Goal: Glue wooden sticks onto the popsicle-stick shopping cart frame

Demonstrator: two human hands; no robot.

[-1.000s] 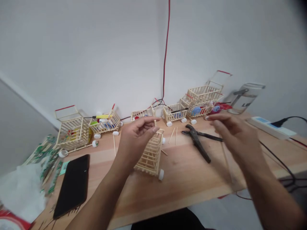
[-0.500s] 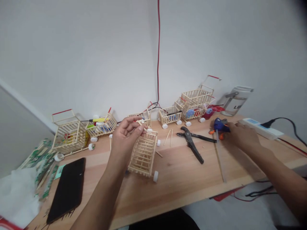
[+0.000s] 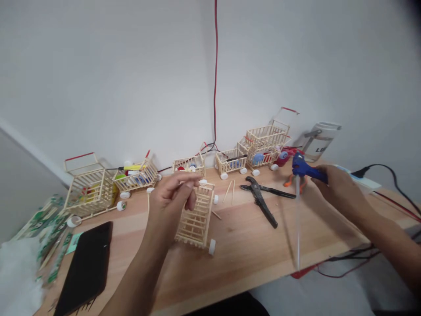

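My right hand (image 3: 340, 186) grips the handle of a blue hot glue gun (image 3: 307, 169), raised above the table at the right. A long clear glue stick (image 3: 297, 228) hangs from the gun's back end. My left hand (image 3: 173, 197) is closed in a pinch over a small cart made of thin wooden sticks (image 3: 195, 219). The slim wooden stick seen in its fingertips a moment ago is now mostly hidden by the fingers. White round wheels (image 3: 212, 247) sit at the cart's corners. Its upper left side is covered by my left hand.
Black pliers (image 3: 259, 197) and loose wooden sticks (image 3: 230, 192) lie mid-table. Stick carts (image 3: 268, 136) line the wall, some holding coloured items. A black phone (image 3: 85, 267) and green-white packets (image 3: 49, 232) lie left. A power strip (image 3: 370, 182) with a cable is at right.
My right hand has lifted the glue gun off the tabletop and turned it, the glue stick now hanging down. My left fingers have curled further inward. The view has shifted slightly.
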